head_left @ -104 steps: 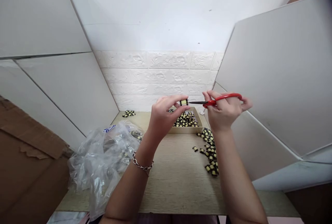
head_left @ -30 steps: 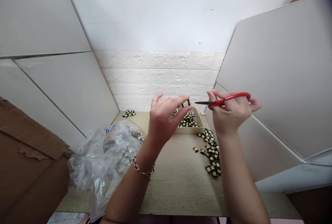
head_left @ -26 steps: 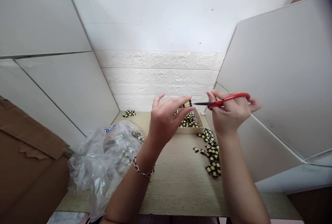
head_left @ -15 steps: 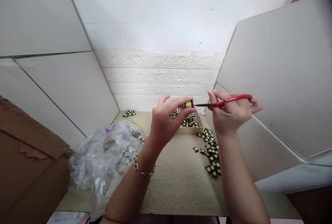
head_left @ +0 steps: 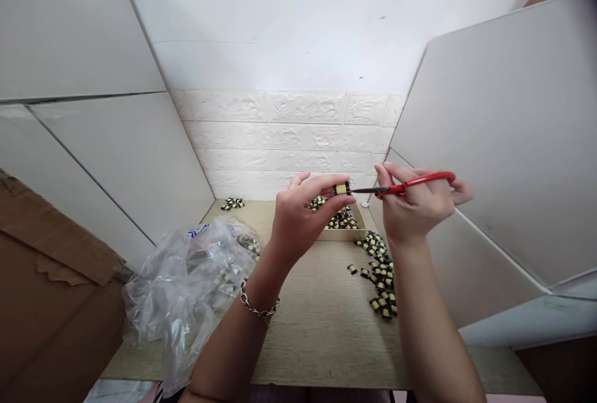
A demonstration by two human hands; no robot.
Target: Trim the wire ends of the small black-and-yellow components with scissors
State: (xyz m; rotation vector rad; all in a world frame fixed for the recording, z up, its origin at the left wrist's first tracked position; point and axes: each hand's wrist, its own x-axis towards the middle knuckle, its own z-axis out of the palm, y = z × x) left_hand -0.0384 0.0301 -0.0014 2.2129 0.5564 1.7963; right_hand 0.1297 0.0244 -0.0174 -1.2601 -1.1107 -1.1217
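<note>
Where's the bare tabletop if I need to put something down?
Largest patch: tabletop bordered by the front wall of the shallow box, the left forearm, the loose parts on the right, and its near edge. A smaller one shows between the far-left cluster, plastic bag and left hand. Crowded: inside the box, and where bag and loose parts lie.

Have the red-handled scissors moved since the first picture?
Yes. Judged against the box, the scissors in the right hand have shifted slightly to the right.
</note>
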